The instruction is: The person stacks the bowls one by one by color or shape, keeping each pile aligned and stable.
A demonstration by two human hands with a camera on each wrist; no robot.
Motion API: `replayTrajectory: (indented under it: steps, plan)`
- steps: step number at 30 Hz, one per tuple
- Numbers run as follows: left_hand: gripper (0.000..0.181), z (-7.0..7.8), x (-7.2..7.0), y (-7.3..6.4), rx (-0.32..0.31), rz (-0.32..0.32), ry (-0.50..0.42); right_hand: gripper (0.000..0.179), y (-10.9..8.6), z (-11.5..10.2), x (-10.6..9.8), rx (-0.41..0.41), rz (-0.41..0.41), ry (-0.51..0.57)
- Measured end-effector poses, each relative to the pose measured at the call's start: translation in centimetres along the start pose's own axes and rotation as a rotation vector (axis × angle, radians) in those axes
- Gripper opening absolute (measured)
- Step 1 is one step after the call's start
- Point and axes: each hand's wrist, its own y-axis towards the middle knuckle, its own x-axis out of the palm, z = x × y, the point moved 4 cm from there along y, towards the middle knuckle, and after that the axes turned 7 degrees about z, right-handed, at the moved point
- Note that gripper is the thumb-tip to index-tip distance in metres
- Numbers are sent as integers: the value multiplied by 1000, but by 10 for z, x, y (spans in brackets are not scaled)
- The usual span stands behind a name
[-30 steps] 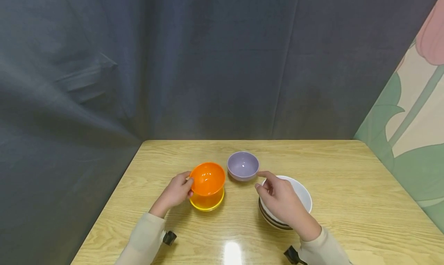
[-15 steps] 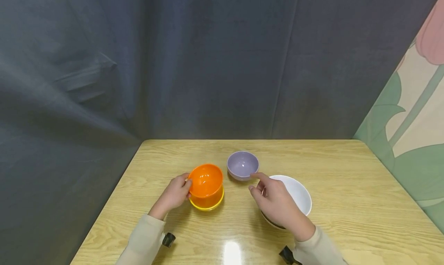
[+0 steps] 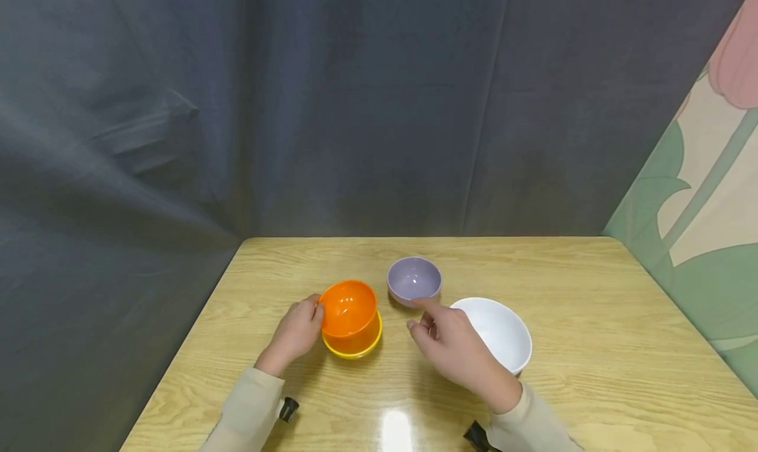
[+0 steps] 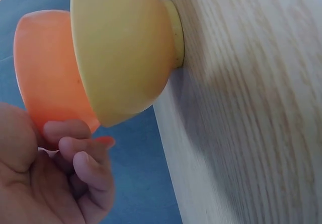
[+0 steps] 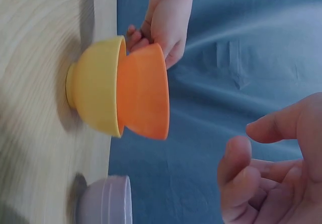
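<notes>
A dark curtain (image 3: pixel 118 143) fills the left of the frame and runs across its top. At lower left of centre, the left hand (image 3: pixel 298 329) pinches the left edge of an orange bowl (image 3: pixel 349 310), thumb on the rim and fingers beneath. The orange bowl lies directly right of that grip, its mouth upward. It is round, with no long axis to speak of. Its lower part sits within the mouth of a yellow bowl (image 4: pixel 123 58), which stands upright on the wooden table (image 3: pixel 592 320). In the right wrist view the two rims run nearly parallel, the orange one standing clear beyond the yellow. Whether the orange base touches the inside is hidden.

Just right of frame centre, farther up the table, a purple bowl (image 3: pixel 414 281) stands upright. The right hand (image 3: pixel 456 347) hovers below and right of it, holding nothing, its index finger reaching out and the others loosely bent. The right wrist view shows this hand apart from the purple bowl. The left hand is the nearer to the orange bowl.

Right of the right hand, and partly behind it, is a white bowl (image 3: pixel 497 333). A painted wall (image 3: pixel 710 208) closes the right edge.
</notes>
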Motion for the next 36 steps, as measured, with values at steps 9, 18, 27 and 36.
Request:
replayTrajectory:
  steps: [9,18,27,36]
  plan:
    - [27,0,1,0,-23,4,7,31,-1,-5,26,-12,-87,35]
    - [27,1,5,-1,4,5,44,45,-11,-3,47,6,-134,38]
    - [25,-1,12,-6,43,10,96,56,-16,3,62,9,-142,45]
    - [24,3,15,-7,44,14,116,60,-16,7,68,15,-139,22]
